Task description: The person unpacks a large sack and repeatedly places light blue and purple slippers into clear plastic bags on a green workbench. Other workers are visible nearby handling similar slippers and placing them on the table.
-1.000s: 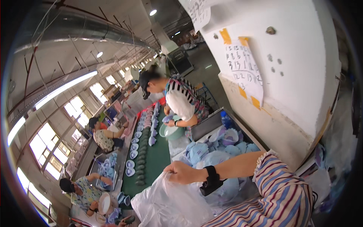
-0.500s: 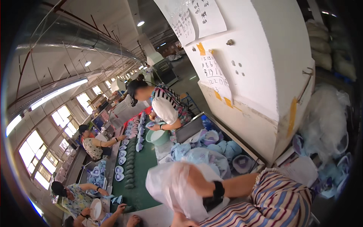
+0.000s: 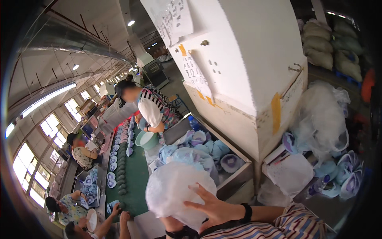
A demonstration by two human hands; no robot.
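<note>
Plastic (image 3: pixel 171 189), cloudy white and bunched into a puffed mass, sat between the person's two hands, nearer to them than the metal tray (image 3: pixel 240 178). The right hand (image 3: pixel 215 207) lay against its near right side, fingers splayed rather than closed, a grip that seemed suited to steadying slack film without pinching it; the left hand (image 3: pixel 172 224) was low at its underside, probably bearing it from below, but the plastic hid the fingers, so whether that grip was closed could not be made out. Blue and lilac cups (image 3: pixel 232 162) were heaped in the tray, its raised walls likely there to contain them. Beyond the tray, the white pillar (image 3: pixel 238 79) limited room forward and to the right. Leftward, a strip of the green bench (image 3: pixel 137 179) showed between the plastic and a row of dark pieces (image 3: pixel 122 171), with a co-worker's hand (image 3: pixel 125 217) bounding the room at lower left
</note>
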